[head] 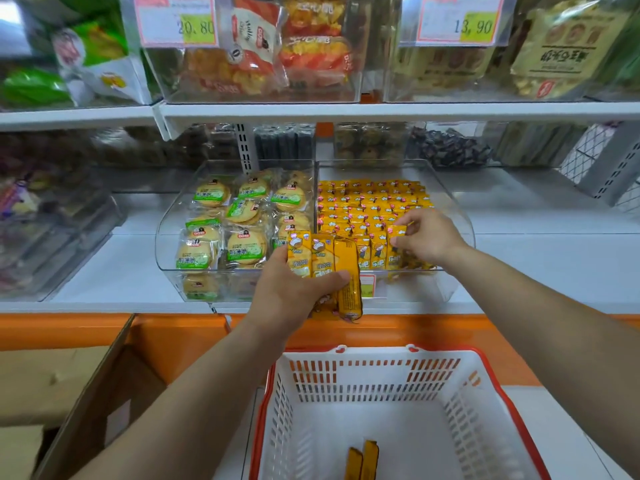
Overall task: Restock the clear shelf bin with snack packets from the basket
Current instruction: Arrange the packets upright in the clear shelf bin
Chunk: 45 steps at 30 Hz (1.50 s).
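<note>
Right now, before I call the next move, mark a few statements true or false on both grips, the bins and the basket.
1. The left grip holds several yellow packets. True.
2. The biscuit bin sits left of the yellow-packet bin. True.
3. The basket is empty. False: two packets lie in the basket.
4. The right grip reaches into the biscuit bin. False: it pinches a single packet at the yellow-packet bin.
</note>
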Each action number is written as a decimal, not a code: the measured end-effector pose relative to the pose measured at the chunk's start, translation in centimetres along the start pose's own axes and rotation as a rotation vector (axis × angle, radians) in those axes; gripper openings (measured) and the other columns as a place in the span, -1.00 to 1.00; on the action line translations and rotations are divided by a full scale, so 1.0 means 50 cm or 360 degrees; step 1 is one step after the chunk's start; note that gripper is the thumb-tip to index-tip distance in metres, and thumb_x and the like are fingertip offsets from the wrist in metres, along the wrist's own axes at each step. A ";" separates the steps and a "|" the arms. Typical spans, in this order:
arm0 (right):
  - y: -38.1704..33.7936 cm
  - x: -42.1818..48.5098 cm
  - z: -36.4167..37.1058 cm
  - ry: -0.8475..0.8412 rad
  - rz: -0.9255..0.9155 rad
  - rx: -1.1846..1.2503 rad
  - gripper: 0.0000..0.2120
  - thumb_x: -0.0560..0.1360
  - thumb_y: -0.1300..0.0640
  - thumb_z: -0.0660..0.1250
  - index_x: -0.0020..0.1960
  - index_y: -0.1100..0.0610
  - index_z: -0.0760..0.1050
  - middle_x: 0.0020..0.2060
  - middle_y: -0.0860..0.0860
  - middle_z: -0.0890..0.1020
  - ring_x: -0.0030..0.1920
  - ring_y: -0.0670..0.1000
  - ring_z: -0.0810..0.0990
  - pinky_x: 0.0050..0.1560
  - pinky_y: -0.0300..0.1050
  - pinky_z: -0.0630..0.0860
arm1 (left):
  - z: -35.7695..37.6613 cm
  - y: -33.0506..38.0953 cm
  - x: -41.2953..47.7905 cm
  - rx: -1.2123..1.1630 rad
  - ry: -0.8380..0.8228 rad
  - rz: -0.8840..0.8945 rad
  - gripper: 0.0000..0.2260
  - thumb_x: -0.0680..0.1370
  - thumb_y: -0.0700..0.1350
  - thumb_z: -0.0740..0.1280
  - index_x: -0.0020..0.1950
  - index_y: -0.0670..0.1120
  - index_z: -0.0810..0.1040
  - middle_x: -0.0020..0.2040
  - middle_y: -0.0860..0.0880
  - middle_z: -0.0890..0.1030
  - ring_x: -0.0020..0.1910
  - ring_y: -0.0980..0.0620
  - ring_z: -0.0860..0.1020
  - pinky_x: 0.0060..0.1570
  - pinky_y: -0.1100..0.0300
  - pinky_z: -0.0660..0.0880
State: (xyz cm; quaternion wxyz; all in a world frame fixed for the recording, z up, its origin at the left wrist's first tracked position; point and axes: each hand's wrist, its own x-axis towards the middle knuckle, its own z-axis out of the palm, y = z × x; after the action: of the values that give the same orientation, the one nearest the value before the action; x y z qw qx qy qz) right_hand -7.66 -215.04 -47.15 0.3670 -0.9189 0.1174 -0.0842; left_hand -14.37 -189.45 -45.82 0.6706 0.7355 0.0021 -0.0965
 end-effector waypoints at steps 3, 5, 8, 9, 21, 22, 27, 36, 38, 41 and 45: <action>0.005 0.006 0.017 0.0009 0.0016 -0.0107 -0.65 0.40 0.10 0.57 0.13 0.12 0.59 -0.15 0.02 0.61 -0.06 0.07 0.60 -0.09 -0.15 0.44 | 0.001 -0.003 0.005 0.0042 0.0024 -0.0018 -0.53 0.34 -0.05 0.65 0.16 0.05 0.55 -0.10 0.06 0.76 -0.16 0.03 0.75 -0.21 0.06 0.70; 0.006 0.007 0.017 0.0024 0.0056 -0.0122 -0.66 0.40 0.10 0.57 0.10 0.14 0.56 -0.07 0.07 0.65 -0.05 0.09 0.62 -0.09 -0.13 0.49 | 0.005 -0.003 0.007 0.0059 0.0028 -0.0023 -0.52 0.34 -0.03 0.65 0.18 0.04 0.55 -0.04 0.04 0.75 -0.13 0.02 0.75 -0.11 0.00 0.71; -0.009 -0.006 -0.004 -0.0021 0.0055 -0.0172 -0.65 0.43 0.09 0.52 0.15 0.12 0.50 -0.05 0.09 0.65 -0.14 0.05 0.61 -0.22 -0.14 0.49 | 0.014 0.000 0.004 0.0021 0.0019 -0.0024 -0.54 0.35 -0.04 0.65 0.16 0.04 0.55 -0.03 0.03 0.75 -0.13 0.03 0.75 -0.18 0.07 0.70; -0.016 -0.015 -0.017 -0.0008 0.0012 -0.0222 -0.64 0.45 0.07 0.50 0.17 0.11 0.49 -0.07 0.08 0.65 -0.16 0.04 0.60 -0.23 -0.14 0.48 | 0.018 0.001 0.002 0.0000 0.0006 -0.0025 -0.55 0.36 -0.05 0.64 0.17 0.03 0.56 -0.03 0.02 0.75 -0.13 0.01 0.75 -0.18 0.05 0.71; -0.066 -0.246 -0.046 -0.0528 -0.0020 0.0896 -0.73 0.57 0.01 0.37 0.27 -0.09 0.51 -0.09 0.04 0.70 -0.18 0.06 0.73 -0.25 -0.04 0.65 | 0.070 -0.021 -0.026 -0.0052 -0.0119 0.0160 -0.53 0.36 -0.15 0.64 0.21 0.01 0.57 -0.04 0.04 0.76 -0.08 0.03 0.74 -0.13 0.07 0.68; -0.070 -0.245 -0.042 -0.0513 -0.0014 0.0864 -0.67 0.54 -0.04 0.39 0.29 -0.09 0.49 -0.07 0.10 0.68 -0.17 0.07 0.73 -0.25 -0.03 0.67 | 0.074 -0.023 -0.029 -0.0061 -0.0127 0.0189 -0.51 0.36 -0.16 0.63 0.23 -0.01 0.57 -0.03 0.02 0.76 -0.07 0.02 0.74 -0.12 0.07 0.69; -0.061 -0.235 -0.039 -0.0521 0.0044 0.0848 -0.42 0.29 -0.30 0.47 0.25 -0.15 0.50 0.08 0.13 0.59 0.23 0.23 0.59 0.11 0.18 0.61 | 0.084 -0.018 -0.047 -0.0086 -0.0291 0.0279 -0.51 0.33 -0.03 0.60 0.23 -0.03 0.59 0.01 -0.02 0.76 -0.02 -0.02 0.74 -0.08 0.09 0.69; -0.046 -0.221 -0.042 -0.0565 0.0243 0.1164 -0.10 0.15 -0.21 0.58 0.42 0.02 0.40 0.28 0.21 0.54 0.07 0.11 0.68 -0.07 0.10 0.64 | 0.081 -0.040 -0.040 -0.0185 -0.0298 0.0026 -0.73 0.42 -0.09 0.61 0.05 0.09 0.66 -0.05 -0.05 0.77 -0.10 -0.11 0.76 -0.17 0.01 0.69; -0.048 -0.219 -0.044 -0.0558 0.0238 0.1220 -0.20 0.22 -0.11 0.58 0.38 0.07 0.42 0.23 0.23 0.56 -0.09 0.09 0.73 -0.26 -0.04 0.61 | 0.087 -0.043 -0.041 -0.0180 -0.0324 0.0013 -0.67 0.41 -0.08 0.61 0.13 0.06 0.64 -0.02 -0.04 0.77 -0.07 -0.10 0.75 -0.10 -0.01 0.68; -0.046 -0.218 -0.041 -0.0486 0.0215 0.1155 -0.34 0.25 -0.14 0.56 0.28 0.02 0.48 0.22 0.20 0.56 -0.06 0.09 0.71 -0.28 -0.06 0.60 | 0.091 -0.043 -0.045 -0.0214 -0.0362 -0.0005 -0.59 0.39 -0.10 0.63 0.20 -0.01 0.62 -0.01 -0.06 0.76 -0.07 -0.12 0.75 -0.17 0.05 0.68; -0.046 -0.213 -0.051 -0.0339 -0.0039 0.0832 -0.66 0.31 -0.31 0.43 -0.07 -0.11 0.63 0.11 -0.06 0.63 0.12 -0.03 0.57 -0.10 -0.14 0.47 | 0.083 -0.039 -0.043 -0.0196 -0.0305 -0.0043 -0.62 0.40 -0.08 0.61 0.17 0.00 0.61 -0.05 -0.05 0.77 -0.12 -0.09 0.76 -0.26 0.12 0.67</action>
State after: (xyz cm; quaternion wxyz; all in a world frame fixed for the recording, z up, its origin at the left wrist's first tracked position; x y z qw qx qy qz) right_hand -18.14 -212.15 -44.45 0.6008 -0.7981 0.0413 -0.0190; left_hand -17.34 -193.08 -47.79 0.7103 0.6802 -0.0461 -0.1752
